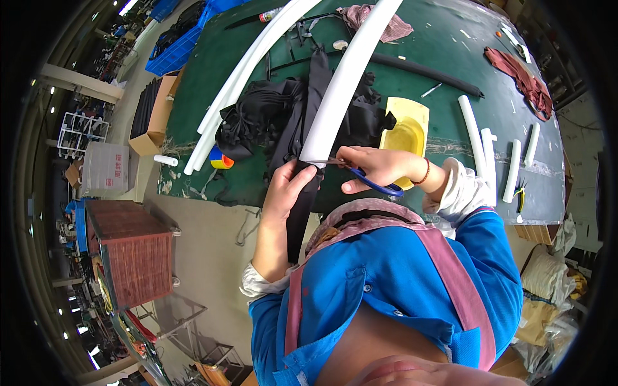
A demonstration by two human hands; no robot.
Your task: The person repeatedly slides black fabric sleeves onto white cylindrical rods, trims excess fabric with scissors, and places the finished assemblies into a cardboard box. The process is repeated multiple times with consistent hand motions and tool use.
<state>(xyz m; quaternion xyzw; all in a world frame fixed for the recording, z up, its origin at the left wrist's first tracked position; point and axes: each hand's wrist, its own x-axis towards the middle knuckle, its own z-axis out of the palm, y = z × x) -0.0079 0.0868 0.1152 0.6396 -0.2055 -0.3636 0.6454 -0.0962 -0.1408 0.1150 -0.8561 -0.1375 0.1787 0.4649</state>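
A long white tube (347, 83) reaches from the far edge of the table down to my hands, its near end resting on black fabric (299, 215). My left hand (282, 192) is closed beside that end, thumb and fingers pinching the fabric, which hangs past the table's front edge. In my right hand (376, 166) are blue-handled scissors (391, 191). Their blades point left and lie against the tube's near end, at the fabric; the tips are hard to see there. A heap of gathered black fabric (261, 116) lies behind my left hand.
The green table (438, 58) bears a yellow tray (412, 119) right of the tube, more white tubes (238, 83) at left, short white tubes (474, 135) and yellow-handled pliers (520, 198) at right. A dark tube (431, 74) lies behind. A brown-red cart (132, 251) stands on the floor at left.
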